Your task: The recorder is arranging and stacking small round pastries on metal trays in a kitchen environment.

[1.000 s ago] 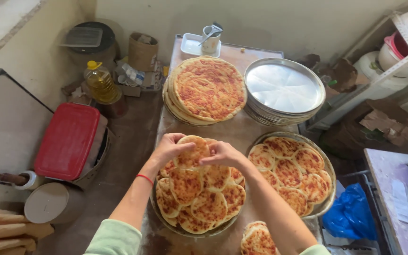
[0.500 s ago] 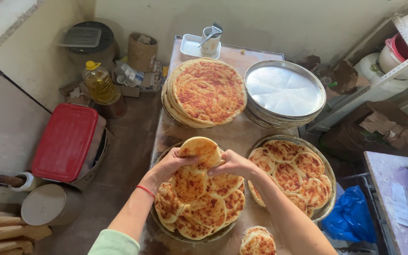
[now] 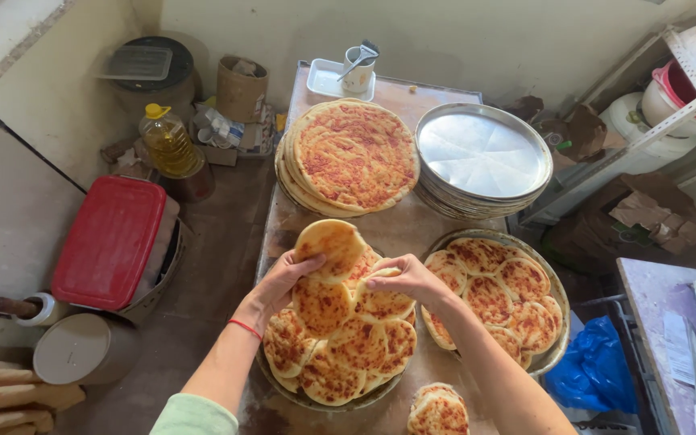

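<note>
Small round flatbread point(image 3: 330, 248) being held tilted by left hand point(image 3: 282, 283), fingers curled around lower edge, above 12 o'clock rim of near tray point(image 3: 348, 403) on counter point(image 3: 400, 229). Right hand point(image 3: 409, 279) half-closed, fingertips being rested on flatbreads point(image 3: 383, 304) in tray. Second filled tray point(image 3: 559, 294) at 3 o'clock.

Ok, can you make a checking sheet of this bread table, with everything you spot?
Surface: brown table, crowded.
Job's things: small flatbread lifted off the front tray of small breads.
Clutter: second tray of breads, big flatbreads, empty pans, cup, oil bottle, red lid.
Grippers: left hand holds the bread; right hand rests on the pile.
Cables: nothing seen.
Surroundings: wall, shelf, blue bag.
</note>
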